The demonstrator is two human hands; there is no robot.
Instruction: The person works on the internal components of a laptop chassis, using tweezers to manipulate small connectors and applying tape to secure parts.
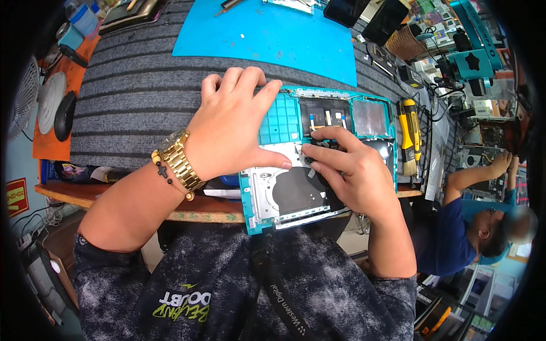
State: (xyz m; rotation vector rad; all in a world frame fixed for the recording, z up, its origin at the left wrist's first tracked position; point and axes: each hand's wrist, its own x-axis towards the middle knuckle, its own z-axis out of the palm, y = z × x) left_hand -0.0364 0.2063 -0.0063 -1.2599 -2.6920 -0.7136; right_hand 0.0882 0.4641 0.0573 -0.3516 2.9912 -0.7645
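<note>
A teal laptop top case (247, 199) lies inner side up, tilted over the table's near edge toward my lap. My left hand (230, 116) spreads across its left part, the index fingertip at the far edge. The left thumb lies out on the silver metal plate (263, 196). Over the middle of the case is my right hand (355, 167), thumb and forefinger brought close in a pinch. A small grey strip (311, 173) shows at these fingertips; its other end is hidden. Beyond them, a black touchpad area (325, 113) carries small ribbon connectors.
A blue mat (267, 42) lies beyond the case on the striped grey cloth (131, 102). Right of the case are a yellow-handled brush (407, 162) and a yellow tool (412, 125). A black mouse (65, 116) sits far left. At right, a person (455, 227) handles other parts.
</note>
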